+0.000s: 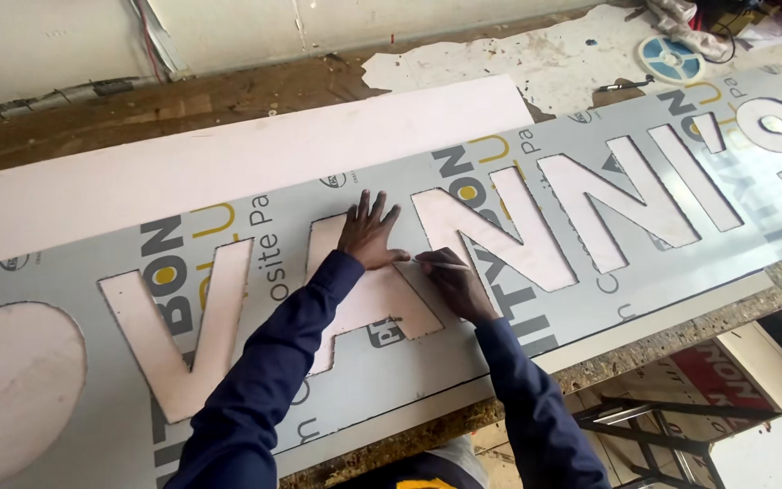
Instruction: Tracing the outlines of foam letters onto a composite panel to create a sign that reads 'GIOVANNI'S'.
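Long grey composite sign panel (391,380) w/ big cut-out letters lies across a worn table (228,100), pale backing sheet (228,154) showing thru the cuts. Left hand (368,237) flat, fingers spread, pressing the cut-out letter (382,299) at centre. Right hand (456,282) just beside it, grip closed on a thin pen-like tool (429,261), tip at the letter's edge. Looks like tracing or trimming that edge; next move needs a steady run along the cut. Tape roll (671,58) far right.
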